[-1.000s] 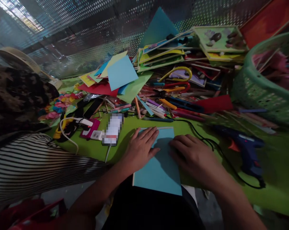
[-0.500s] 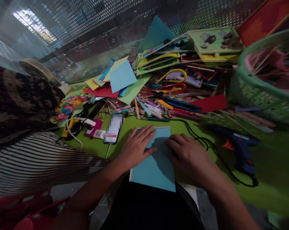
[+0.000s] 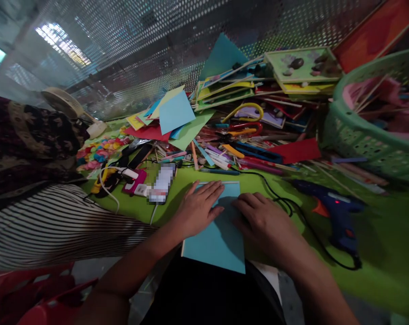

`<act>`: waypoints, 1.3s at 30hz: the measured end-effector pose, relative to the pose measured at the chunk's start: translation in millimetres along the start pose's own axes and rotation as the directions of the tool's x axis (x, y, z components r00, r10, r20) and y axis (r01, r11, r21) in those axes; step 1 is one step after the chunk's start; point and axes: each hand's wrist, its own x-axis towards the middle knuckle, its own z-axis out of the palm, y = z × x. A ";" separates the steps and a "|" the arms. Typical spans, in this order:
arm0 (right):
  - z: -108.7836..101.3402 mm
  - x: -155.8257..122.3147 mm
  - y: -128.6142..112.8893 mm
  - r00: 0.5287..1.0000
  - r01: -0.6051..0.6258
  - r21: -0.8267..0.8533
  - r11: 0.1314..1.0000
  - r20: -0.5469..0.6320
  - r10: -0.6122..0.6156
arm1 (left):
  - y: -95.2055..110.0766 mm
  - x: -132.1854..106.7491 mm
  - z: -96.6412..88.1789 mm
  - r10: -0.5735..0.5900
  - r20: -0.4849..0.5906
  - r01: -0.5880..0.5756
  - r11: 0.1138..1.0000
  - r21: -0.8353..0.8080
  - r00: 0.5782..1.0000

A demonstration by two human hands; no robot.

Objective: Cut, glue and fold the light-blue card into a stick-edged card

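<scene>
A light blue sheet of paper (image 3: pixel 221 239) lies on the green table (image 3: pixel 387 253) right in front of me, its near edge hanging over the table's edge. My left hand (image 3: pixel 197 207) lies flat on the sheet's left half, fingers stretched out and pointing away from me. My right hand (image 3: pixel 265 221) presses down on the sheet's right side with its fingers curled and close together. Neither hand holds anything.
A blue glue gun (image 3: pixel 336 212) with a black cord lies to the right. A phone (image 3: pixel 162 183), a charger and cables lie to the left. Behind are scattered pens, scissors (image 3: pixel 245 119), coloured paper sheets (image 3: pixel 175 113), stacked boards and a green basket (image 3: pixel 370 131). A person in a striped sleeve (image 3: pixel 55 225) sits at my left.
Both hands stay on the blue sheet, barely shifting. The view has tilted slightly and shifted left.
</scene>
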 end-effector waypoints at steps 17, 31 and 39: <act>16.4 -9.7 14.0 0.991 0.090 -0.030 0.995 -0.094 -0.092 | -36.5 -45.0 11.6 -0.238 -0.092 0.239 0.971 0.006 0.967; 12.0 -8.6 11.1 0.997 0.054 -0.015 0.998 -0.050 -0.055 | -38.6 -37.8 11.2 -0.169 -0.135 0.180 0.981 0.068 0.976; 12.4 -8.3 10.0 0.998 0.035 0.013 0.999 -0.062 -0.034 | -20.4 -32.9 9.8 -0.132 -0.125 0.133 0.991 -0.001 0.983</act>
